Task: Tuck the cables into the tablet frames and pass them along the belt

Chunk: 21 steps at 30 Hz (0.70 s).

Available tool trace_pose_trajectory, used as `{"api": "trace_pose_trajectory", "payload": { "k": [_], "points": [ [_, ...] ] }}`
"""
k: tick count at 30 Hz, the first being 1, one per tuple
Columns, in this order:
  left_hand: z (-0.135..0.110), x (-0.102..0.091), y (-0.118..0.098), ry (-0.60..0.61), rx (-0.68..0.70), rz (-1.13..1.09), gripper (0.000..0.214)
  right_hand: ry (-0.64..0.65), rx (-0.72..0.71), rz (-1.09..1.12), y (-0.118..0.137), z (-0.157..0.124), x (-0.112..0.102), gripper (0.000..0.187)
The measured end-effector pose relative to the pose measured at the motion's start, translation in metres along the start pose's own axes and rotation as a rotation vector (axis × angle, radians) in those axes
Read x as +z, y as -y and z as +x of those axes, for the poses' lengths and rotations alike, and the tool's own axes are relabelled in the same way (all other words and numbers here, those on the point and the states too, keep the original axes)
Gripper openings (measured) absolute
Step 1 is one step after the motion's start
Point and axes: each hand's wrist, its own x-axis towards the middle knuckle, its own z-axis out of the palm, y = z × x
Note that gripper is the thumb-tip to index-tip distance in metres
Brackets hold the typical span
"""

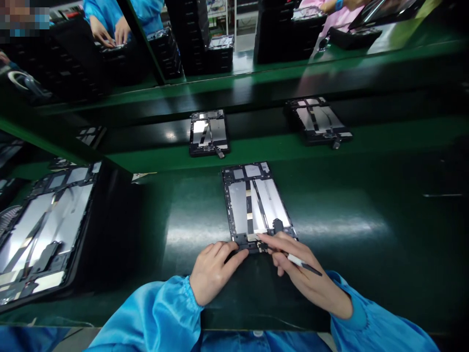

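An opened tablet (240, 205) lies in front of me, its silver inner panel and dark ribbon cables showing. My left hand (216, 269) grips its lower left corner, fingers on the side edge and thumb along the bottom edge. At the lower right end is my right hand (296, 264), closed around a slim white-and-black pen-like tool (302, 263) that slants back across the palm. Its index finger touches the bottom strip of the tablet near a small connector (262, 246). A black tab (277, 225) stands out just above that hand. The tool's front end is hidden by the fingers.
To the left, another opened tablet (54, 220) tops a black stack. Two more opened tablets, one nearer the middle (209, 133) and one at right (322, 121), lie beyond the green bench (176, 195). Across stand black tray stacks (186, 34) and co-workers' hands (110, 33).
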Motion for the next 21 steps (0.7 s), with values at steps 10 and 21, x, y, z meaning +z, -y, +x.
{"api": "trace_pose_trajectory", "payload": {
  "k": [10,21],
  "points": [
    [-0.001,0.003,0.001,0.008,-0.019,-0.041,0.03,0.013,0.073,0.027,-0.004,-0.001,0.014,0.016],
    [-0.005,0.002,0.005,-0.004,0.007,-0.033,0.032,-0.103,0.218,0.032,-0.017,-0.007,-0.003,0.015]
  ]
}}
